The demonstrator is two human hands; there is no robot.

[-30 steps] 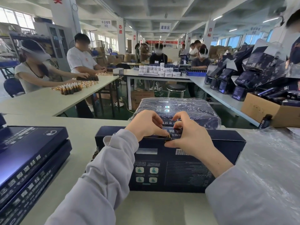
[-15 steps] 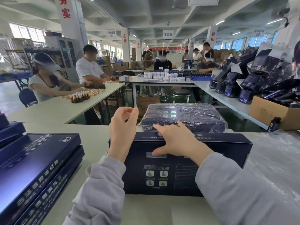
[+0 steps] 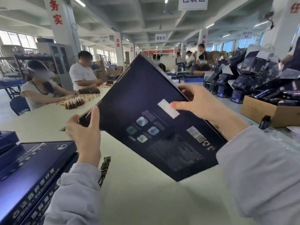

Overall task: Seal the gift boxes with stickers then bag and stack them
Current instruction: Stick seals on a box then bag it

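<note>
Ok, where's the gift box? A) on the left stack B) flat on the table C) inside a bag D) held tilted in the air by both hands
D: the left hand and right hand grip opposite edges of the gift box, tilted above the table.

One left hand (image 3: 84, 135) and one right hand (image 3: 199, 104). One raised box (image 3: 146, 98) carries one white label (image 3: 168, 108) and four teal icons (image 3: 142, 121). At least three more boxes (image 3: 32, 163) sit at the left. There is one carton (image 3: 266, 111), one blue chair (image 3: 19, 105) and three hanging signs (image 3: 192, 2). Two people (image 3: 82, 75) are at the next table, with at least four farther back. The bottles (image 3: 74, 102) are too many to count.
</note>
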